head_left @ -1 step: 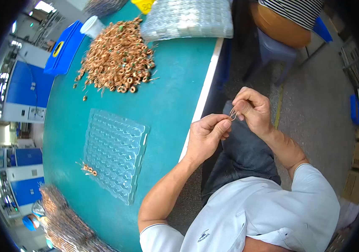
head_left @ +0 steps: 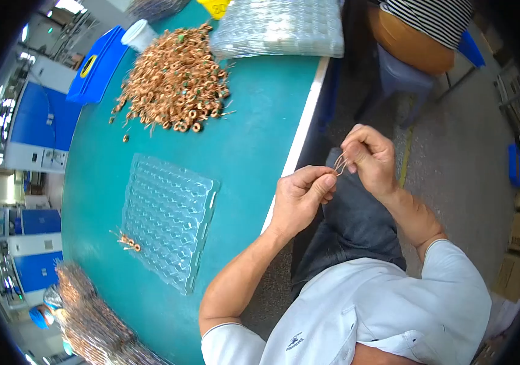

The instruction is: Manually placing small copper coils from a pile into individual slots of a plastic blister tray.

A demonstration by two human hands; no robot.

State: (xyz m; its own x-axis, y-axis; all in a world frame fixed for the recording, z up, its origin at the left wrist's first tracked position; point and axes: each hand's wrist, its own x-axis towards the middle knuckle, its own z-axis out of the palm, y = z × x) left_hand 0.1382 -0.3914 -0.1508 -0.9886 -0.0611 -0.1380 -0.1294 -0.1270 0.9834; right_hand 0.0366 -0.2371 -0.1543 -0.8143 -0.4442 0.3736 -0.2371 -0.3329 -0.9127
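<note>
Above my lap, just off the table's edge, my left hand is closed in a pinch between thumb and fingers. Thin copper-coloured wire rises from that pinch in a narrow loop. My right hand is closed on the wire's upper end, fingers bent. Whether a coil body sits inside the left fingertips is hidden. On the table lies a clear plastic tray with rows of pockets. A few copper wire-wound ring coils sit at its near left edge.
A heap of copper ring coils covers the far table, beside a white cup and a blue bin. Stacked clear trays stand behind. More filled trays lie near left. Another person sits on a stool.
The whole view has shifted slightly, the table things now a little further right. Both hands keep their hold on the wire, the right fingers barely moved.
</note>
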